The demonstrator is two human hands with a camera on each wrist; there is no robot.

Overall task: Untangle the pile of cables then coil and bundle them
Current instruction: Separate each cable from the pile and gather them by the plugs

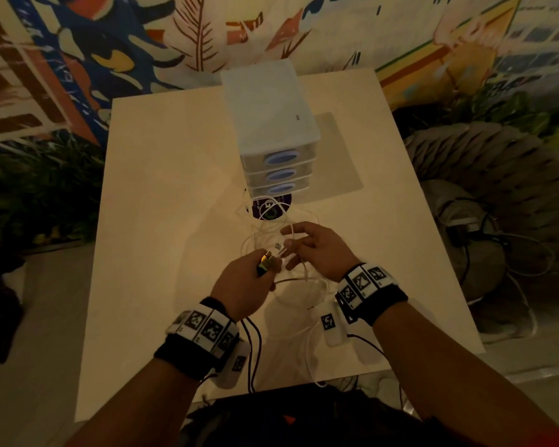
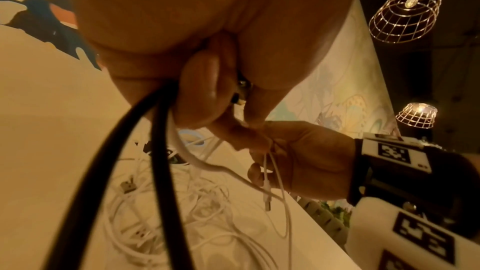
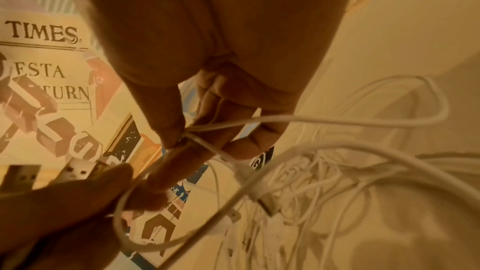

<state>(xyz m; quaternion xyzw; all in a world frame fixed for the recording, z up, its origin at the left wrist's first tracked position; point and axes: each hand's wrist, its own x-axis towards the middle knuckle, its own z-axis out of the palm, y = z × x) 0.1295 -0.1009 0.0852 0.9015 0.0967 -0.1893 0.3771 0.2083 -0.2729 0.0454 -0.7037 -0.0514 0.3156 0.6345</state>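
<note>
A tangled pile of white cables (image 1: 271, 233) lies on the beige table (image 1: 162, 221), in front of the drawers. My left hand (image 1: 265, 266) grips a bunch of cable ends with their USB plugs (image 1: 267, 260) sticking out; a black cable (image 1: 252, 343) hangs from the fist towards me. In the left wrist view the left hand's fingers (image 2: 200, 93) curl round the black cable (image 2: 161, 151) and a white one. My right hand (image 1: 291, 246) pinches a thin white cable (image 3: 233, 124) between thumb and finger, and the cable's small connector (image 2: 267, 200) dangles below it.
A white three-drawer unit (image 1: 271, 124) stands at the middle back of the table, with a round purple sticker (image 1: 268, 208) just before it. A grey woven pouf (image 1: 484, 175) with dark cords sits on the floor to the right. A painted mural wall rises behind the table.
</note>
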